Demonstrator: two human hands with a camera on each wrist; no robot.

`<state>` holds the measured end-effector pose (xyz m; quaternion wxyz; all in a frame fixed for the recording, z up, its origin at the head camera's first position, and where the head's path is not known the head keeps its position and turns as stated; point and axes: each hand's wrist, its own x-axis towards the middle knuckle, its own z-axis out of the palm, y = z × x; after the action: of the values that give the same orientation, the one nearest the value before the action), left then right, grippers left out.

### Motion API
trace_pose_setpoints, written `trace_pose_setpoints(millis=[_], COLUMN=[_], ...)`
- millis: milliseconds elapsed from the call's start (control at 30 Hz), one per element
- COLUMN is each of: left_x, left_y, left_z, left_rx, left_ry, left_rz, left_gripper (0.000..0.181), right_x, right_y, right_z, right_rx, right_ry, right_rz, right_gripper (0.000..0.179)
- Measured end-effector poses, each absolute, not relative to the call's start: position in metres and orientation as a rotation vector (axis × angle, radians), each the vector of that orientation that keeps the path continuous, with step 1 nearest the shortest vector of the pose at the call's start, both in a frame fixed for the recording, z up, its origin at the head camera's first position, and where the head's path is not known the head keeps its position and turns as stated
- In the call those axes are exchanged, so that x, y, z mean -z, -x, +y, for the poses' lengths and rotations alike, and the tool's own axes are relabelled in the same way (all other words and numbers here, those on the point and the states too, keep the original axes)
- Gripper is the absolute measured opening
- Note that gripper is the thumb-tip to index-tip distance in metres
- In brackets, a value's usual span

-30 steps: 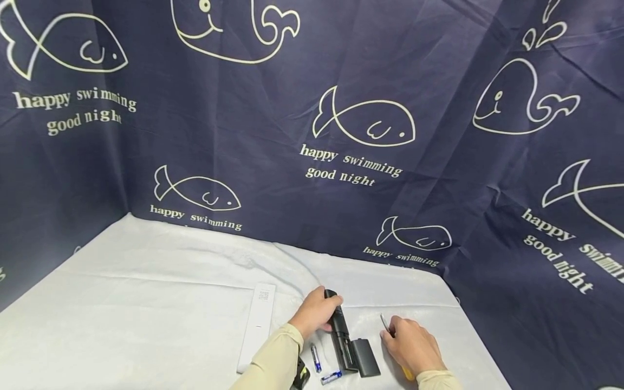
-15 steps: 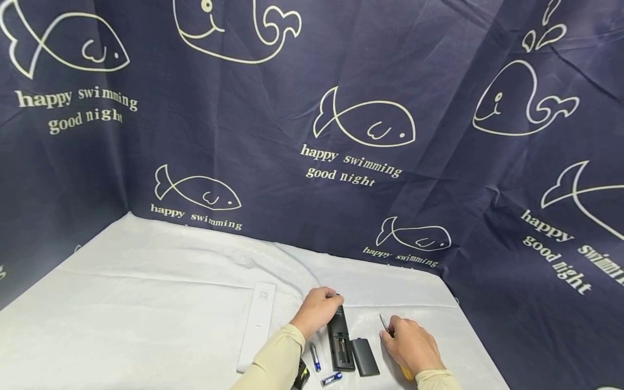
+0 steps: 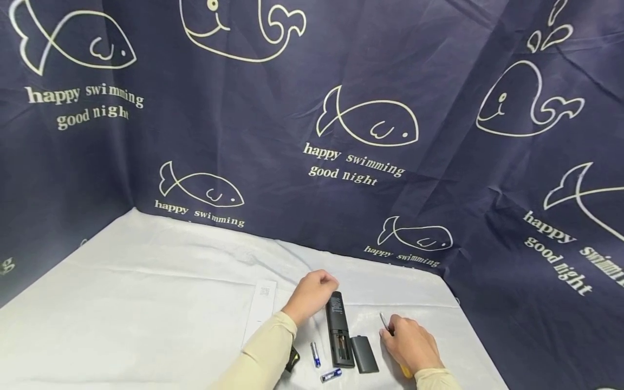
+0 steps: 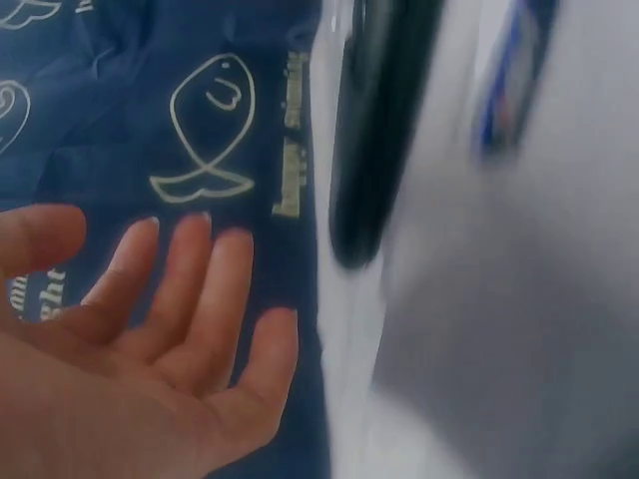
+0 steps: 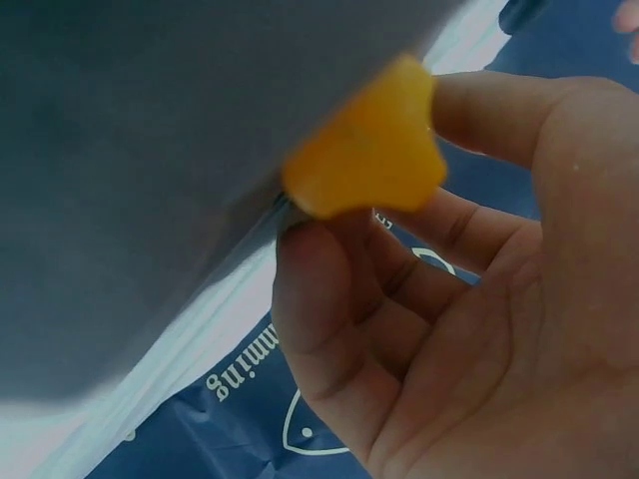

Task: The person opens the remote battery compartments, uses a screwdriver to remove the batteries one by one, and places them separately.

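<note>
In the head view a black remote control [image 3: 338, 330] lies back up on the white cloth, its battery compartment uncovered at the near end. Its battery cover [image 3: 364, 354] lies just to the right. Two blue-and-silver batteries, one [image 3: 315, 355] lengthwise and another [image 3: 331, 375] crosswise, are to the left of and below the remote. My left hand [image 3: 312, 295] hovers by the remote's far end; the left wrist view shows its fingers loosely bent, holding nothing and apart from the remote [image 4: 379, 130]. My right hand [image 3: 411, 344] grips a screwdriver with a yellow handle [image 5: 369, 145] and a metal shaft [image 3: 383, 320].
A long white box [image 3: 260, 309] with a printed code lies on the left, partly covered by my left sleeve. A black-and-yellow object [image 3: 292, 359] peeks out beside that sleeve, its kind unclear. Dark blue fabric [image 3: 273, 135] with fish drawings hangs around the table.
My left hand has let go of the remote and moved up and slightly left. The remote turned to lie flat, its compartment facing up. The right hand has stayed put with the screwdriver.
</note>
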<state>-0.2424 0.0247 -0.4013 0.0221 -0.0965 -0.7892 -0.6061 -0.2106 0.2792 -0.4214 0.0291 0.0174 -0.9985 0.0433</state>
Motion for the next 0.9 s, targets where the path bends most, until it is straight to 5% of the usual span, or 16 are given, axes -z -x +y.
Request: trace_pose_setpoints(millis=[900], left_x=[0.4], left_y=[0.254], left_z=[-0.092], left_rx=[1.573], left_ry=[0.183], left_rz=[-2.775], left_gripper=[0.023], right_x=[0.403], right_y=[0.195], right_z=[0.26], right_rx=[-0.149], right_ry=[-0.093], right_rz=[-2.903], right_gripper=[0.025])
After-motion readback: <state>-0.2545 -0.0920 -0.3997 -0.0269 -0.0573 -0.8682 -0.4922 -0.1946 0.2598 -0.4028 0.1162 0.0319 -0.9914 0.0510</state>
